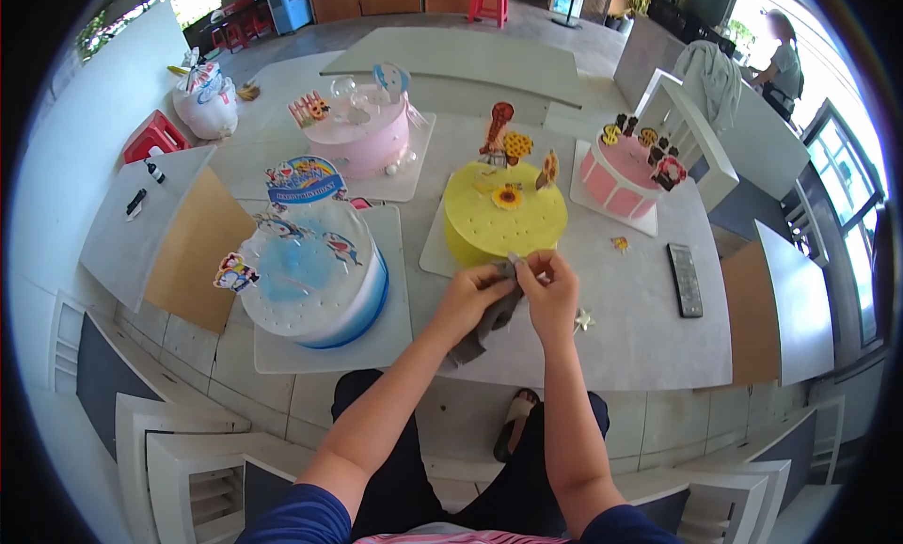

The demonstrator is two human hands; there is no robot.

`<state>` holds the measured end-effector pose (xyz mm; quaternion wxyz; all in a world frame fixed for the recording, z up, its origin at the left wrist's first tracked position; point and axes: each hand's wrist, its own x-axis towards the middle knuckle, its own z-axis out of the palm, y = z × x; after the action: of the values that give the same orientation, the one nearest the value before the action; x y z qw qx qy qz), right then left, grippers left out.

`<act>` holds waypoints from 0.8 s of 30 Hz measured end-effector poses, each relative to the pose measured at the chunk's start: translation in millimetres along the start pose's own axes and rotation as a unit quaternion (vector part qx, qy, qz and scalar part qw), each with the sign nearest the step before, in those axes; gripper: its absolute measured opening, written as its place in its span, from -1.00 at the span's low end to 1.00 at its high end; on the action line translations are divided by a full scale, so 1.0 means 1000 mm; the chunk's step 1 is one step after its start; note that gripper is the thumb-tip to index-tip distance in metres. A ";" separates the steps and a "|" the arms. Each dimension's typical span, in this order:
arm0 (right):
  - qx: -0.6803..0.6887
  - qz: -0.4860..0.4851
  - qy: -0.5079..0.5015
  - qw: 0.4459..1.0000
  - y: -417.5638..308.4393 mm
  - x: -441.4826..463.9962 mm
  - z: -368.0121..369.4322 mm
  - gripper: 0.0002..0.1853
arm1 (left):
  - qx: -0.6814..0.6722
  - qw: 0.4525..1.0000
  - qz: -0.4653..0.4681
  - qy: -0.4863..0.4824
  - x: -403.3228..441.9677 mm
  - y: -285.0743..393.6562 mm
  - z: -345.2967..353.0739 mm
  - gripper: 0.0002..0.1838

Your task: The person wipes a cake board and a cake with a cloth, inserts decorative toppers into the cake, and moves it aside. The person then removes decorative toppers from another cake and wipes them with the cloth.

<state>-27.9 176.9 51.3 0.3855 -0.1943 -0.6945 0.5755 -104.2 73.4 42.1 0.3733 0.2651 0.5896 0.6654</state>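
Note:
In front of the yellow cake, my two hands meet close together over the near part of the table. A grey cloth hangs from the fingers of my left hand, which is closed on it. My right hand is pinched beside the cloth's top end. A small pale tip shows between the fingertips, too small to name. The yellow cake carries sunflower decorations and a figure topper, and small dents mark its top.
A blue-and-white cake stands at left on a white board. Pink cakes stand farther back. A remote control, a star ornament and a flower piece lie at right. A person sits far right.

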 end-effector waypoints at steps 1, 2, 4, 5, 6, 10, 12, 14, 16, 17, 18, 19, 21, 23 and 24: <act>-0.005 0.016 -0.004 1.000 0.001 0.000 0.000 -0.91 | 0.001 1.000 0.008 0.001 0.000 -0.001 0.001 -0.75; -0.009 0.033 -0.006 0.999 0.000 0.000 0.000 -0.91 | -0.005 1.000 0.021 0.011 0.000 -0.001 0.001 -0.79; 0.001 0.013 0.010 1.000 -0.003 -0.001 0.003 -0.90 | -0.009 0.999 0.037 0.018 0.000 0.002 0.002 -0.82; -0.004 -0.001 0.014 1.000 -0.002 -0.002 0.004 -0.90 | -0.017 0.999 0.038 0.008 0.000 0.005 0.003 -0.84; -0.009 -0.015 0.018 1.000 -0.002 -0.002 0.004 -0.91 | -0.024 0.999 0.040 -0.001 -0.001 0.007 0.004 -0.86; -0.004 -0.054 0.064 0.996 0.003 0.009 -0.010 -0.92 | 0.014 0.999 0.015 -0.040 -0.001 0.001 0.004 -0.85; 0.053 -0.064 0.143 0.986 0.006 0.019 -0.033 -0.94 | 0.075 0.996 0.002 -0.049 -0.001 0.002 0.002 -0.85; 0.062 -0.056 0.168 0.982 0.002 0.026 -0.054 -0.93 | 0.065 0.997 0.001 -0.043 -0.001 0.004 -0.001 -0.84; 0.072 -0.043 0.192 0.978 0.004 0.028 -0.069 -0.93 | 0.056 0.998 -0.004 -0.035 0.000 0.001 -0.005 -0.84; 0.046 0.007 0.160 0.986 0.007 0.029 -0.075 -0.93 | 0.026 0.999 0.019 -0.005 0.002 -0.004 -0.007 -0.84; 0.020 0.058 0.127 0.990 0.010 0.029 -0.077 -0.92 | -0.003 0.999 0.043 0.025 0.004 -0.006 -0.008 -0.83; 0.020 0.060 0.126 0.990 0.014 0.029 -0.075 -0.92 | -0.015 0.997 0.058 0.049 0.003 -0.006 -0.008 -0.84; -0.181 0.061 0.042 0.981 0.021 0.026 -0.069 -0.86 | -0.021 0.997 0.056 0.054 0.002 -0.006 -0.011 -0.84; -0.251 -0.031 0.049 0.966 0.020 0.022 -0.062 -0.82 | -0.028 0.996 0.057 0.060 0.002 -0.008 -0.012 -0.85; -0.316 -0.124 0.057 0.939 0.017 0.019 -0.058 -0.78 | 0.014 0.991 0.100 0.083 0.002 -0.011 -0.010 -0.84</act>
<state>1.3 232.5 43.7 0.4113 -0.2506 -0.8363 0.2620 -111.1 69.4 30.0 0.2512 0.2719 0.5982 0.7107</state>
